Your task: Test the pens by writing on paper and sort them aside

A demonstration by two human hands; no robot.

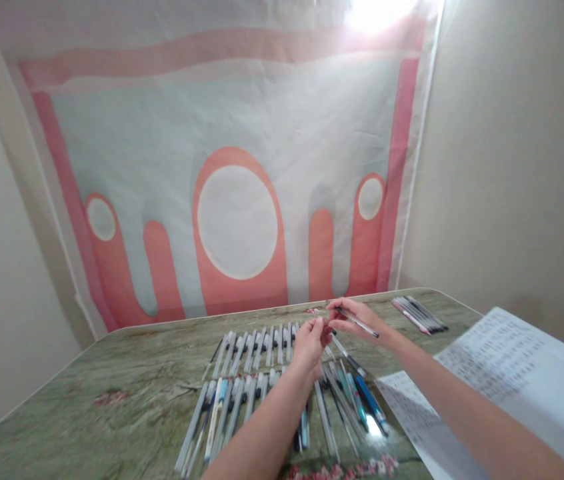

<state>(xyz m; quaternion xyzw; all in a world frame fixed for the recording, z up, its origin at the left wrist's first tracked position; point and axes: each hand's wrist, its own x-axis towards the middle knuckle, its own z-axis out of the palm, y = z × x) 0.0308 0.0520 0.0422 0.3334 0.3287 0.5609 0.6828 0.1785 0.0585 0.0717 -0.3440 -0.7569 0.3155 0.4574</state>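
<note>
My right hand holds a slim pen with a dark tip, which slants down to the right across the fingers. Close against it, my left hand is closed in a pinch; what its fingertips hold is too small to make out. A grey-and-black pen runs down to the right from just beside the left fingers, and I cannot tell if they touch it. Below both hands lie rows of grey pens, partly hidden by my left forearm. Blue pens and a teal pen lie right of that forearm.
A back row of grey pens lies left of my hands. Several dark pens form a group at the back right. Written paper sheets cover the table's right side, under my right forearm. A patterned cloth hangs behind the table.
</note>
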